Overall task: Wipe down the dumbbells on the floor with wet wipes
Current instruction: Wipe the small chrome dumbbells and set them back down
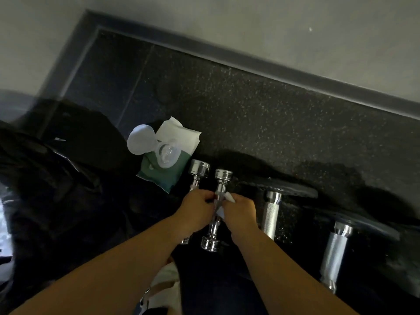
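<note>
Four dumbbells lie side by side on the black speckled rubber floor (272, 123) across the middle and right of the frame, presumably lined up to be cleaned in turn. The green-and-white wet wipe pack (169, 164) sits at centre left, lid open, near the work. At centre, the left hand (197, 206) curls its fingers around the handle of the small chrome dumbbell (213, 228), likely steadying it against rolling. The right hand (242, 209) grips a white wet wipe (228, 198) folded against the same handle. Both forearms reach up from the bottom of the frame, wrists close together, knuckles upward.
</note>
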Demonstrator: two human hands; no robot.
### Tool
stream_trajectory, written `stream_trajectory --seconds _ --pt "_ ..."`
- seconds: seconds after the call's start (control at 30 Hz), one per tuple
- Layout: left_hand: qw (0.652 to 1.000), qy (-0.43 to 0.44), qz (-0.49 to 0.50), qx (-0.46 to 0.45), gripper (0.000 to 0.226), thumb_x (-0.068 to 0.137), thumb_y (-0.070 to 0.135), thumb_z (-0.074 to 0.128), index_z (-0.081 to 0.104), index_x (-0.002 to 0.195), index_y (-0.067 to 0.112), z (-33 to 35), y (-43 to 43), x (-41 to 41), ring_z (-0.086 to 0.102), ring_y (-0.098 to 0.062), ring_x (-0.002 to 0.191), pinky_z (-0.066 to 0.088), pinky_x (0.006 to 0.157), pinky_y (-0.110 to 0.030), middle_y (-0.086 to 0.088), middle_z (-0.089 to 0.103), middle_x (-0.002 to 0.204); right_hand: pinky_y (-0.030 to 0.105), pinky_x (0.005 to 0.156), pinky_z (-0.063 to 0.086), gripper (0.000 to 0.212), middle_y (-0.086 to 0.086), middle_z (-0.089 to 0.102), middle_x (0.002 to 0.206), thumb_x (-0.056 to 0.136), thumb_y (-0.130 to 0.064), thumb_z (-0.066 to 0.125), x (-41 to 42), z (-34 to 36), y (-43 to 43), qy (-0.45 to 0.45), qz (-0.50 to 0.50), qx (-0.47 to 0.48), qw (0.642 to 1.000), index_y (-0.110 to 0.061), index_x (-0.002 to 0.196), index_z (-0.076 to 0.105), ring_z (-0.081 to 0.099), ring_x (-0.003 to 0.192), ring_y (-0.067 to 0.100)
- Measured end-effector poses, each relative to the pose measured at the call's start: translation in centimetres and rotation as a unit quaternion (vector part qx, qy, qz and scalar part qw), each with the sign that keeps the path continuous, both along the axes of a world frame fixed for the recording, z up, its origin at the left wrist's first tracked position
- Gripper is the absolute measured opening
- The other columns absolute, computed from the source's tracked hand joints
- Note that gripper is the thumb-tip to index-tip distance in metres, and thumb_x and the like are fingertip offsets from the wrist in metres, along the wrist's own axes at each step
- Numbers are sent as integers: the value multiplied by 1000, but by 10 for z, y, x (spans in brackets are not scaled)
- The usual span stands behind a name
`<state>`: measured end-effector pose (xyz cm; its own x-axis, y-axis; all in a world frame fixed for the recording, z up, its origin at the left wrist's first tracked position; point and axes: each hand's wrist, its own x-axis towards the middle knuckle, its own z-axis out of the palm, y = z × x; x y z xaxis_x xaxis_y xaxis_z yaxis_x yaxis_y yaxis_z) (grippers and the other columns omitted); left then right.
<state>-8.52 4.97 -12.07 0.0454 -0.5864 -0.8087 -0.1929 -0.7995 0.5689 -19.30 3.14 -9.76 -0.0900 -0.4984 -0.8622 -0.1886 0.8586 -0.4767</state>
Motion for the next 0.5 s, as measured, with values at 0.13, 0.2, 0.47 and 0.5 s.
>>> stream_trajectory --seconds 0.13,0.2,0.47,0.5 --pt "1000 -15 -16 4 28 88 -6 52 70 107 5 -17 -1 1 69 -34 89 58 81 -48 -20 70 94 33 72 54 37 -2 64 69 86 5 55 4 -17 -4 9 -2 17 1000 -27 71 68 61 68 14" --pt "999 -28 -16 3 29 89 -5 51 70 108 5 -23 -1 2 68 -31 87 57 82 -47 -18 69 94 30 67 54 35 -2 65 71 85 5 54 6 -24 -5 11 2 26 1000 -25 76 70 62 69 14" --pt "997 -60 -39 -14 27 87 -6 50 70 104 1 -28 -4 -2 62 -25 73 51 69 -34 -16 66 80 23 59 49 27 -5 62 72 89 -4 56 11 -35 -11 45 17 31 998 -27 82 69 58 65 10" --pt "996 -68 -46 -16 27 87 -5 51 71 105 3 -28 -5 -2 64 -27 76 53 71 -34 -16 68 83 24 60 49 25 -2 63 74 89 -5 57 12 -36 -11 49 21 33 998 -25 87 71 59 66 11"
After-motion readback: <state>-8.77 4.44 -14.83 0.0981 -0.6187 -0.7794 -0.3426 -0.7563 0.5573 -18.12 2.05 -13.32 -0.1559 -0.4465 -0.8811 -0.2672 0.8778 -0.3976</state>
